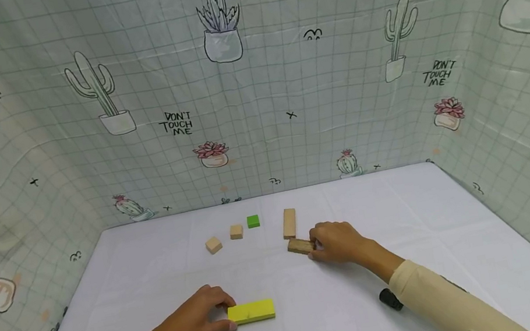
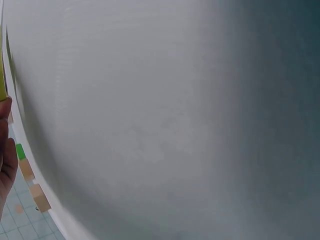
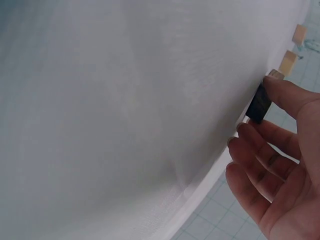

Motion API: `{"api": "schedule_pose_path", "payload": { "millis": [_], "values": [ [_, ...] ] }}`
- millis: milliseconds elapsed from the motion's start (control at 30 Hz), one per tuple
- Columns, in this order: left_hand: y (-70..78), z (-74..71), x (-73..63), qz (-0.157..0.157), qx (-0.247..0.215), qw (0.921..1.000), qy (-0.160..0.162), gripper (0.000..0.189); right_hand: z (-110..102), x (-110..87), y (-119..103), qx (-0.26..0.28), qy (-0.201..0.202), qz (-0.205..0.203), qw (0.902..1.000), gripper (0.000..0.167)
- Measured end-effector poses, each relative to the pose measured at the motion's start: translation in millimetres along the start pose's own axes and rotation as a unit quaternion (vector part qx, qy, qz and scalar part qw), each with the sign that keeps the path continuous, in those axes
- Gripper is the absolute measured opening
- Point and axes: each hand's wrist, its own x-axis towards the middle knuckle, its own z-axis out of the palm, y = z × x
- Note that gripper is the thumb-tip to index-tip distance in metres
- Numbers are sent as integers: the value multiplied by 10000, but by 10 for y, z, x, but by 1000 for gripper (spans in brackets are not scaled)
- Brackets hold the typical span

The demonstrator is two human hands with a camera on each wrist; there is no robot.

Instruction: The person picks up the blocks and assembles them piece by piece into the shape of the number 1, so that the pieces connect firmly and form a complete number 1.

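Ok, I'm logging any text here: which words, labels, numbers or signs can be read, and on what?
"DON'T TOUCH ME": backdrop, left of centre.
"DON'T TOUCH ME": same backdrop, toward the right.
"X": small drawn crosses scattered over it.
No lettering can be made out on the yellow block, brown block or black object.

Blocks [image 1: 251, 312], black object [image 1: 390, 299] on white table [image 1: 333, 310]
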Motion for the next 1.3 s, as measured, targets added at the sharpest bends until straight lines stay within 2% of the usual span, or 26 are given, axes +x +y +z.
{"api": "schedule_pose_path", "payload": {
  "millis": [167,400,633,933,1300],
  "values": [
    [25,22,20,-57,15,10000,-18,36,8,-2,-5,-24,-65,17,10000,26],
    [75,39,77,65,25,10000,-24,35,-1,-29,-20,-131,20,-80,9999,29],
    [94,65,118,46,26,9999,-118,34,2,-35,-51,-143,2,-1,9999,32],
    [99,89,104,110,-2,9999,-108,36,24,-24,-86,-148,-144,168,9996,40],
    [83,111,115,162,131,9998,-15,34,57,-60,-134,-171,-12,88,9998,47]
  ]
}}
